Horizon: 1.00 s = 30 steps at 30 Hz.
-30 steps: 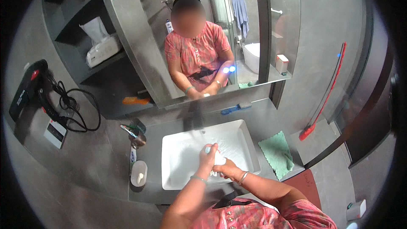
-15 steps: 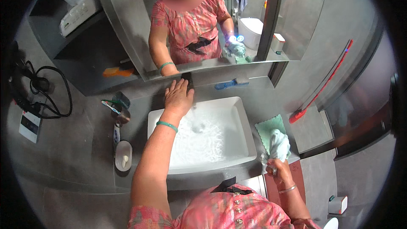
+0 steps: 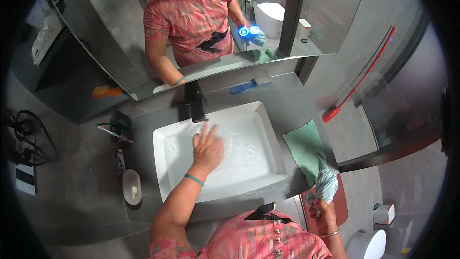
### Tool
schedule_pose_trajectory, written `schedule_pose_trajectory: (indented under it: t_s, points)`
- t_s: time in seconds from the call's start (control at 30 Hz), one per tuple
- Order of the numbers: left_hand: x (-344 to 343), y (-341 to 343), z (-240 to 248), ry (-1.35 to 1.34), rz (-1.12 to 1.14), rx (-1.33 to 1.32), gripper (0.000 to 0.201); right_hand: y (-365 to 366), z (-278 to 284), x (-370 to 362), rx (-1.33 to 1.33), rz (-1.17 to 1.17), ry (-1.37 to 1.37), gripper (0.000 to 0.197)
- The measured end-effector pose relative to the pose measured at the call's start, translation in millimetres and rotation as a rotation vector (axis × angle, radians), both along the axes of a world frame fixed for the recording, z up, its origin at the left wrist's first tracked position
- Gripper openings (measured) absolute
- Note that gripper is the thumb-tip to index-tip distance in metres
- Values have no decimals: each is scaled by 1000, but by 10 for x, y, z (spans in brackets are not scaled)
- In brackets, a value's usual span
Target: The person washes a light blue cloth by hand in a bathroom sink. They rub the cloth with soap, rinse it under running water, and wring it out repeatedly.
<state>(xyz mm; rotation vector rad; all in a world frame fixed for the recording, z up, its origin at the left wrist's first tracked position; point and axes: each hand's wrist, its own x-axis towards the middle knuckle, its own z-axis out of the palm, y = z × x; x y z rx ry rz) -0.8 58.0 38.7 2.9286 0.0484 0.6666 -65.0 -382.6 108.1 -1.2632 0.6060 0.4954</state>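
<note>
My left hand (image 3: pixel 208 149) hovers over the white basin (image 3: pixel 165 182), fingers spread and slightly blurred, with nothing in it. Water lies in the basin, its surface rippled. Behind the hand stands the black faucet (image 3: pixel 194 103). At the counter's right edge, my right hand (image 3: pixel 324 215) is closed round a bunched pale blue cloth (image 3: pixel 327 185). A green scalloped-edge cloth (image 3: pixel 304 146) lies flat on the counter, its near end against the bunched cloth. Whether that end is tucked under it I cannot tell.
A blue brush (image 3: pixel 250 86) lies behind the basin, below the mirror (image 3: pixel 191 67). Left of the basin are a soap dish (image 3: pixel 132 187), a toothpaste tube (image 3: pixel 120 161) and a cup with a toothbrush (image 3: pixel 108 130). A red long-handled tool (image 3: pixel 357 84) leans at the right.
My left hand has come back from the faucet to above the basin. My right hand has moved nearer to me with the pale blue cloth, uncovering more of the green one. The view has shifted.
</note>
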Motion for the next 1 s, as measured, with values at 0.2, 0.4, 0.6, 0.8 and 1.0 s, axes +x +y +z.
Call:
schedule_pose_trajectory:
  t_s: [0.2, 0.4, 0.6, 0.8, 1.0]
  points:
    - [132, -51, -537, 458, 173, -215, 42, -59, -71, -51, 39, -47, 45, 23]
    - [214, 98, -704, 819, 274, -167, 56, -66, -61, -53, 10, -24, 14, 20]
    - [210, 152, -856, 876, 271, -80, 58, -52, -52, -46, 118, -36, 79, 25]
    - [196, 162, -952, 806, 308, -19, 56, -97, -101, -53, 98, 56, -5, 36]
    - [233, 113, -926, 786, 272, 120, 48, -266, -199, -126, 159, 137, -31, 21]
